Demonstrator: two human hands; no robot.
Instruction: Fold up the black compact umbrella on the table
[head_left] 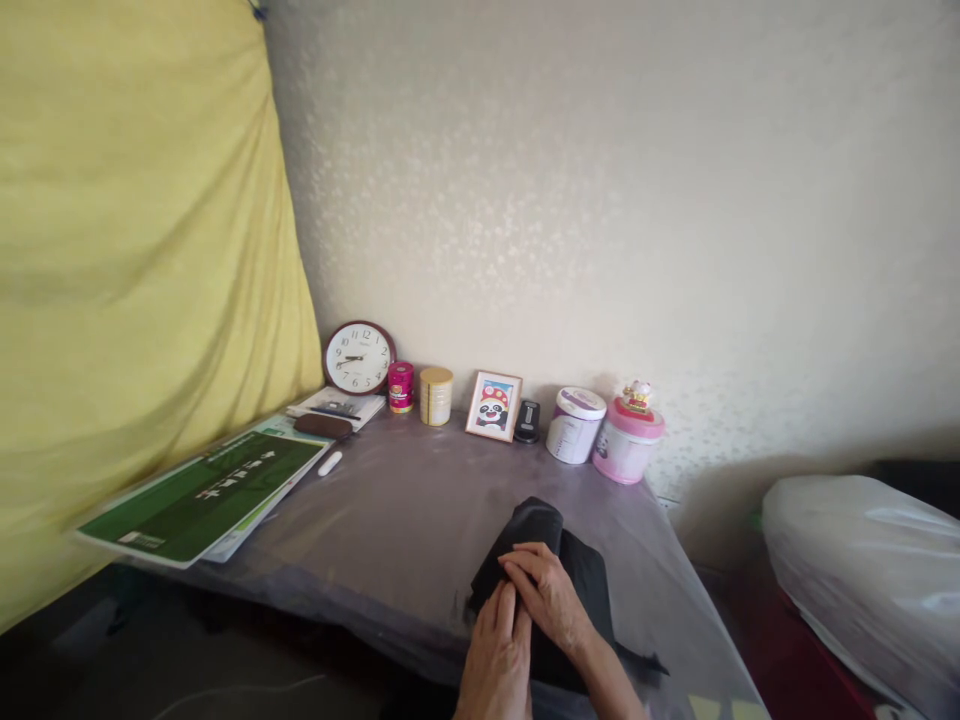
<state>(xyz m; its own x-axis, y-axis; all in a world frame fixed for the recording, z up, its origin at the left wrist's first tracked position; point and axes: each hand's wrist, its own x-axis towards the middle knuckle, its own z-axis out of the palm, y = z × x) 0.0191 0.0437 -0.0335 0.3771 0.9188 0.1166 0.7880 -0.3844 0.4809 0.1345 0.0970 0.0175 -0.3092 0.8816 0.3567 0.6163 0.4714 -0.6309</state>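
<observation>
A piece of black cloth (589,580), loosely folded, lies on the table near its front right corner. A narrow dark strip or strap (643,660) sticks out from its lower right side. Both hands meet over the cloth. My left hand (496,635) is on its lower left part, fingers close together and bent down onto the fabric. My right hand (546,590) reaches in from the right, its fingertips pressed together on the cloth just above the left fingers. The hands hide the fabric beneath them.
Along the wall stand a clock (360,358), a pink tin (401,388), a yellow-lidded can (436,397), a framed panda picture (493,406), a black stapler-like object (527,422) and two tubs (576,428). Green-covered sheets (202,495) lie left on the covered table (390,520).
</observation>
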